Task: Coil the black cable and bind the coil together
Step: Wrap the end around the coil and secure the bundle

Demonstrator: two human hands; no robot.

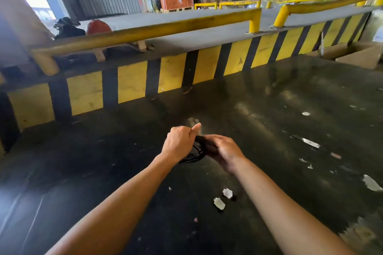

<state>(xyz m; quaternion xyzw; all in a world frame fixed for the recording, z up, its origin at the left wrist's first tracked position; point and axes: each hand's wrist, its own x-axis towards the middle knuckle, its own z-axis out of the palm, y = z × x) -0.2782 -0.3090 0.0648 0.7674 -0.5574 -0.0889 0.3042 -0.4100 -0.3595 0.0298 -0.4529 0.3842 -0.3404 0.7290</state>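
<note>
Up close, both bare hands meet over the dark floor [269, 109], each closed on one black cable [198, 150] held between them above the ground. The left hand [179, 143] is curled into a loose fist round the top of the coil, thumb sticking up. The right hand [224, 151] is clenched on the coil's right side, fingers wrapped over it; what the fingertips pinch is hidden. Several loops hang below the hands in one bundle; I cannot count them exactly. Two small white scraps [223, 198] lie near each other on the floor below the right forearm, and more pale bits are scattered to the right. Behind runs a yellow-and-black striped wall [172, 72] with yellow rails [145, 31] along its top.
</note>
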